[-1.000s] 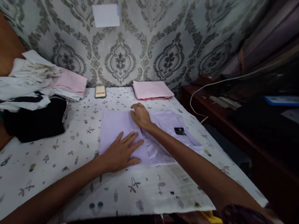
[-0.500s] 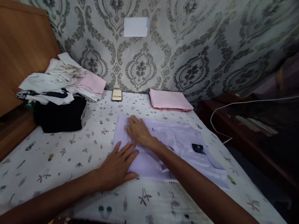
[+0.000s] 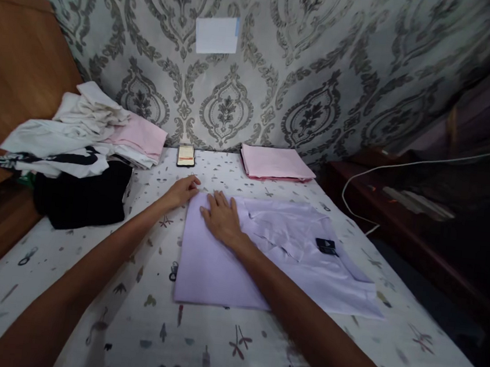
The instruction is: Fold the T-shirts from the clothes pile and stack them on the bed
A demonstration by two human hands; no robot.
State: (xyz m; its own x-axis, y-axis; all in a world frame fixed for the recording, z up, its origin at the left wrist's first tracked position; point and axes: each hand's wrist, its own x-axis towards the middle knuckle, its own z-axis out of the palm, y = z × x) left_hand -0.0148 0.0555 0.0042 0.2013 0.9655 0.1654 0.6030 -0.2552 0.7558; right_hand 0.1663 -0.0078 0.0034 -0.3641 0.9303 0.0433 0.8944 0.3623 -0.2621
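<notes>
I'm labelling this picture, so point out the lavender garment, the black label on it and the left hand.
Lavender garment [image 3: 294, 238]: head view, on its creased middle.
Black label [image 3: 326, 246]: head view, on its centre.
Left hand [image 3: 181, 192]: head view, on the back of the hand.

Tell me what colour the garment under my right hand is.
The garment is pale lilac, shown best in the head view.

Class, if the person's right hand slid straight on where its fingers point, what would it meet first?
Probably the bare left hand, at the far left corner of the flat lilac cloth; depth is uncertain.
</notes>
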